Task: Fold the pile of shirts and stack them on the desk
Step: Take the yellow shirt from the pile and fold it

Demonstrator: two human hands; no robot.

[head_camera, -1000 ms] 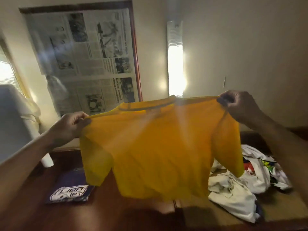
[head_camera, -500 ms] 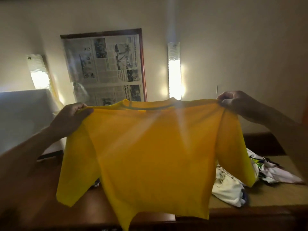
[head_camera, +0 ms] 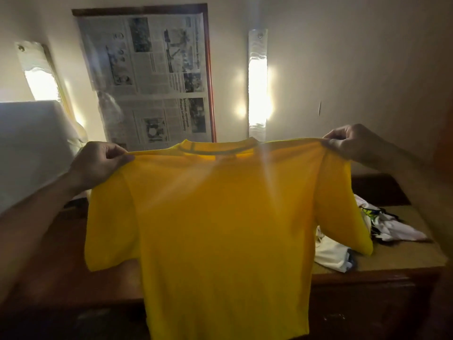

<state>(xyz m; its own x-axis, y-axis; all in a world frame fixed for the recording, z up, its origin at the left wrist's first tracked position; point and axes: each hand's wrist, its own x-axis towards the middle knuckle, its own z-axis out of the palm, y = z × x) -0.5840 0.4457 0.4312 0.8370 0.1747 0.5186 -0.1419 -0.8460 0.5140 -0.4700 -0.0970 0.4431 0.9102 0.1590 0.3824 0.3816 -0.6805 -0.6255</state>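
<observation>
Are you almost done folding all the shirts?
Not nearly. No folded stack shows; the yellow shirt hides much of the desk. The left hand and right hand hold it up by its shoulders, unfolded. A crumpled pile waits behind it.

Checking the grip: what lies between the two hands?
The yellow shirt, pinched at each shoulder by left hand and right hand, hangs spread between them; head view.

Soft cloth, shiny wood

The yellow shirt (head_camera: 220,229) is thin, smooth cloth. The table (head_camera: 367,276) is dark, shiny wood. The newspaper (head_camera: 152,77) is paper in a wood frame.
</observation>
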